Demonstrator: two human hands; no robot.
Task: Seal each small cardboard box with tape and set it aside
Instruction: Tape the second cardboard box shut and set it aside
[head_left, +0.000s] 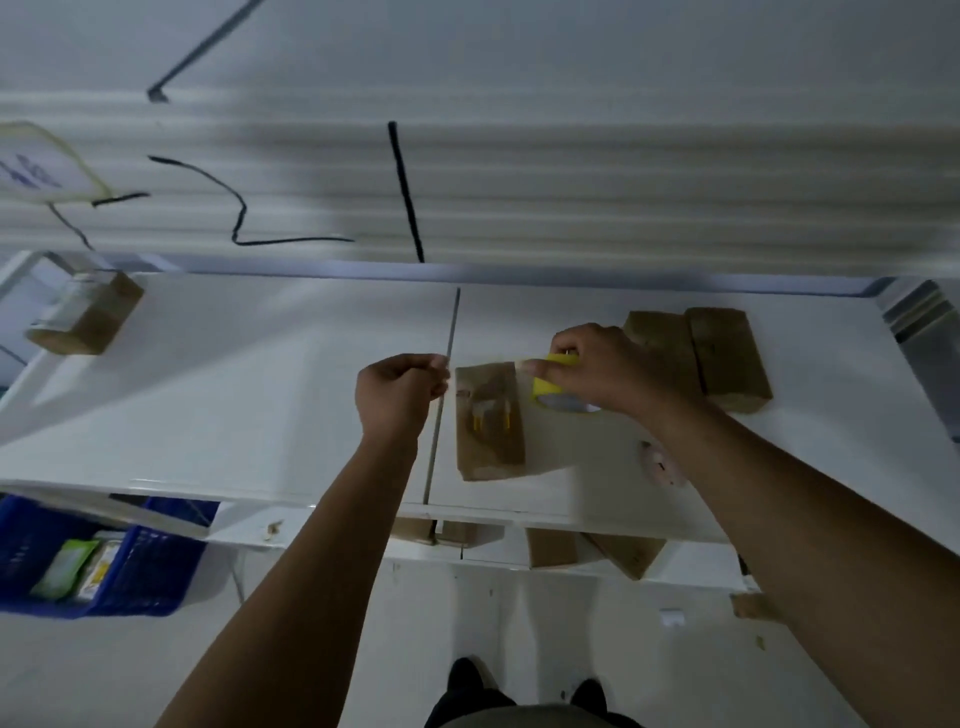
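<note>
At the centre of the frame, on the white table (234, 374), a small cardboard box (488, 431) lies flat. Over its far edge the right hand (597, 369) grips a yellow tape dispenser (546, 387), fingers curled round it. Just left of the box, the left hand (400, 395) pinches a faint, blurred clear tape strip (483, 362). Two more boxes (727, 353) sit behind the right hand.
</note>
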